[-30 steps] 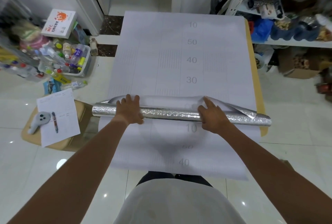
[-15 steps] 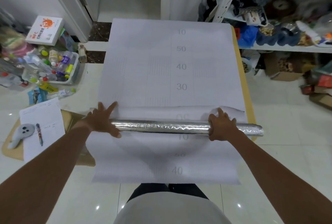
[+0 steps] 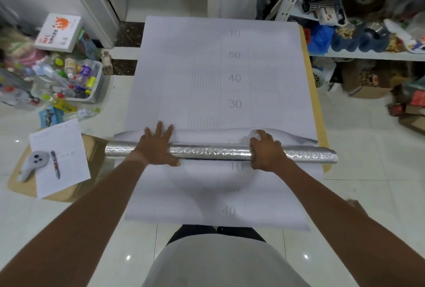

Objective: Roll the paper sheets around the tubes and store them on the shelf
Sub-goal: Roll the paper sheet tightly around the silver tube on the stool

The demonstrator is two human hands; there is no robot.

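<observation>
Leftward, a clear bin (image 3: 96,84) holds bottles; left hand (image 3: 156,148) flat on silver tube (image 3: 211,152), right hand (image 3: 266,154) grips it.

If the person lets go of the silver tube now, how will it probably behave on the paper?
The silver tube is round and lies across the flat paper sheet, so it would probably roll. Its crinkled foil skin looks smooth, perhaps slippery under the left hand. The lifted paper fold by the right hand looks floppy and would likely spring back loose.

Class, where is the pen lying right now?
In the head view, the pen lies at the left on a loose sheet, beside a grey device.
</observation>
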